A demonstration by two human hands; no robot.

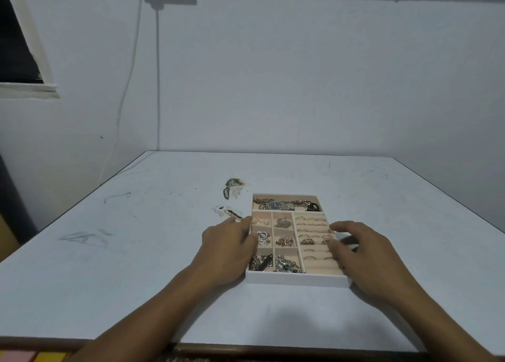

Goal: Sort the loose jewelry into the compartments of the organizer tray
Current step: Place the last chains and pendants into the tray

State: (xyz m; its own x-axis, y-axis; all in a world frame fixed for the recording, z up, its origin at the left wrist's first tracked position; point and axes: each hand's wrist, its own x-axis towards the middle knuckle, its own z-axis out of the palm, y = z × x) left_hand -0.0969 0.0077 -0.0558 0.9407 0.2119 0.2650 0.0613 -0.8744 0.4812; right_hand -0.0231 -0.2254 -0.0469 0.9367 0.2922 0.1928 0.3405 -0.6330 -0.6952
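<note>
Plain, sparsely fitted room: bare white wall (300,74), exposed cable (157,88), scuffed white table (136,266), window (13,47) corner.

White-walled, beige-lined organizer tray (297,281)

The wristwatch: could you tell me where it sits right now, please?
In the head view, the wristwatch lies in the long far compartment of the organizer tray, just beyond the ring slots.

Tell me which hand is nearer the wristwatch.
Left. The left hand is beside the tray, just short of the wristwatch; the right hand is over the ring rows, farther off.
</note>
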